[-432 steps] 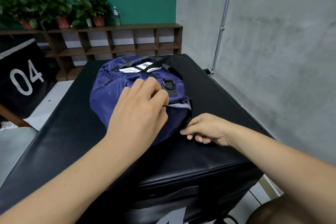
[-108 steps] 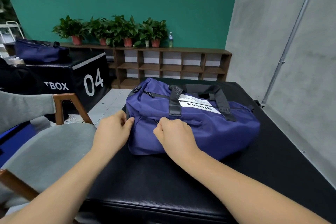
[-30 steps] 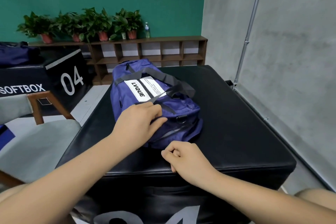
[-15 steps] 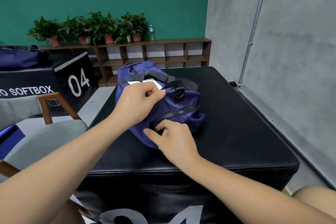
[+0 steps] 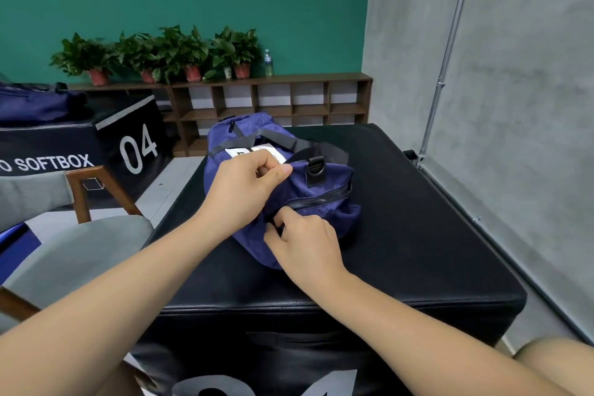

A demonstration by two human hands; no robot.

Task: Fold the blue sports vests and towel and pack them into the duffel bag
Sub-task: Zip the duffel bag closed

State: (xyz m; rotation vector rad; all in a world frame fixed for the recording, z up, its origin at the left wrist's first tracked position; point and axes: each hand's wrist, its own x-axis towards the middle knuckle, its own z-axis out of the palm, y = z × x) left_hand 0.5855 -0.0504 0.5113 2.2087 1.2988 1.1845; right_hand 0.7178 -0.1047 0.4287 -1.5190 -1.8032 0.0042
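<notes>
A navy blue duffel bag (image 5: 324, 193) with dark straps and a white label lies on the black soft box (image 5: 418, 235), its near end facing me. My left hand (image 5: 244, 190) pinches the bag's fabric at the top of that end, beside a metal D-ring (image 5: 315, 165). My right hand (image 5: 305, 244) rests against the end panel with fingers curled at the left end of a dark zipper line (image 5: 321, 201); whether it holds the zipper pull is hidden. No vests or towel are in sight.
A grey chair with wooden arms (image 5: 80, 235) stands to the left of the box. Another black box marked 04 (image 5: 96, 145) carries a second blue bag (image 5: 35, 106). Wooden shelves with potted plants (image 5: 257, 100) line the green wall; a concrete wall is on the right.
The bag's end has turned more toward me since a second ago. My right hand came up from the box top onto the end panel, and my left hand took a pinch on the fabric.
</notes>
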